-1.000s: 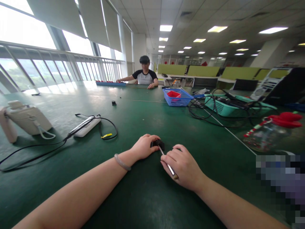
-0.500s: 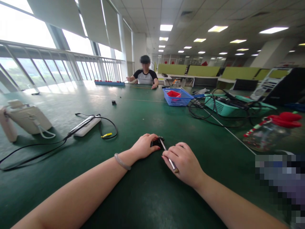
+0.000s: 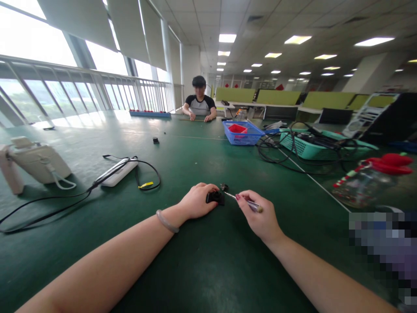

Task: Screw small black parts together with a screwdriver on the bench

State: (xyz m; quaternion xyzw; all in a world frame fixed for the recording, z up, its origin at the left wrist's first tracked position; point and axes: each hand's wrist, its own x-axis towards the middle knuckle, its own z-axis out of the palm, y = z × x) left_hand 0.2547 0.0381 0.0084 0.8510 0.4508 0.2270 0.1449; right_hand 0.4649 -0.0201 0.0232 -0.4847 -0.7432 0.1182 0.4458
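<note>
Two bare hands meet around a small black block of smooth, dark material, squarish and low, lying on the matte green tabletop. Thumb and fingers of the left hand pinch the block's left end. To the block's right, the right hand grips a slim tool between thumb and fingers, its thin, shiny shaft aimed at a small dark piece with metallic glints, just beyond the block; whether tip and piece touch, I cannot tell. Left of the block lies a long white case with rounded edges, a flat black strap across it. Beyond the block and to its right sits a blue basket of perforated plastic; farther right of the block, a clear glass jar has a red top.

Compared with half a second ago, the tool lies flatter and points more sideways, the right hand has shifted rightward, and the glinting piece shows clear of the block.
</note>
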